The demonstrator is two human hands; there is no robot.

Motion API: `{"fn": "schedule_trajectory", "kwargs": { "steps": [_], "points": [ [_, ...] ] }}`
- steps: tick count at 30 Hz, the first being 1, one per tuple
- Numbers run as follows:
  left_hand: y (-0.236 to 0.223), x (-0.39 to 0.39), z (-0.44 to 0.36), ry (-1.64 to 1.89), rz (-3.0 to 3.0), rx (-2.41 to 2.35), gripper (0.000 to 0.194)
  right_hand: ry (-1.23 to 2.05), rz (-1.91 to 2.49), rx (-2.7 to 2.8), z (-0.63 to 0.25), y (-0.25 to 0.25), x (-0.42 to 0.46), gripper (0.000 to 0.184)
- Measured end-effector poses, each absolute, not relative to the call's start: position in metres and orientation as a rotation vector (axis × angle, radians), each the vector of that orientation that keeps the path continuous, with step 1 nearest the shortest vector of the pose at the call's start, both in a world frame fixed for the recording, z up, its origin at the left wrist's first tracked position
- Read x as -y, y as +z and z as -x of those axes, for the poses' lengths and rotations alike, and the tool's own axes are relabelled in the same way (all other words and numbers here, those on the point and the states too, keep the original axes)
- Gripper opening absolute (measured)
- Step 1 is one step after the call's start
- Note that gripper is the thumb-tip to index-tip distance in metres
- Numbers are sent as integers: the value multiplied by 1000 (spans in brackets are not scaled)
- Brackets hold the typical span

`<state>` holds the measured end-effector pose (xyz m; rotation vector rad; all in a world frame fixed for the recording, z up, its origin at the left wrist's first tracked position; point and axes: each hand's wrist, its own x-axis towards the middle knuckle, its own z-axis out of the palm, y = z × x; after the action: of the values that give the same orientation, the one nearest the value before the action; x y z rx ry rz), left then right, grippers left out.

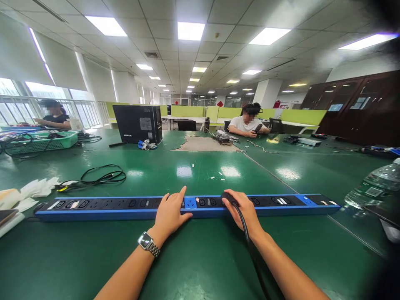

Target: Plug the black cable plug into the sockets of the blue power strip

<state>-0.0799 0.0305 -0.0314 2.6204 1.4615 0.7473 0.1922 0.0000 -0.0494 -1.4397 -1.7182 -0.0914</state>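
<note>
A long blue and black power strip (118, 214) lies across the green table in front of me, with rows of sockets along its top. My left hand (170, 214) rests over the strip left of its middle, thumb and fingers spread, beside a blue socket (190, 203). Right of the middle, my right hand (245, 210) grips a black power plug (229, 197) at the strip's sockets. Whether the plug sits in a socket is hidden by the hand. Its thick black cord (249, 241) runs down toward me past my right wrist.
A looped black cable (103, 174) lies behind the strip at left, near crumpled white tissues (39, 187). A plastic water bottle (375, 185) is at the right. Farther back are a black computer case (134, 123), a green basket (59, 141) and two seated people.
</note>
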Motion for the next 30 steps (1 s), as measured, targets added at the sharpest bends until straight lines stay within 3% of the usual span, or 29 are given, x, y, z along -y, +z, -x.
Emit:
{"fn": "schedule_trajectory", "kwargs": {
  "steps": [5,11,18,24,30],
  "points": [
    [-29,-29,75,810,-2621,-1399,78,-107,1402,1861,-196,-51,-3,33],
    [-24,-24,11,1013,-2609,-1043,57,-293,1680,1784,-210,-73,10,76],
    [-20,-29,-56,1071,-2526,-1050,32,-353,1788,1831,-212,-81,12,59],
    [-8,-39,16,1491,-2358,-1137,31,-304,1872,1807,-207,-77,11,68],
    [-24,-45,85,1181,-2291,-1382,31,-281,1911,1799,-205,-76,11,68]
  ]
}}
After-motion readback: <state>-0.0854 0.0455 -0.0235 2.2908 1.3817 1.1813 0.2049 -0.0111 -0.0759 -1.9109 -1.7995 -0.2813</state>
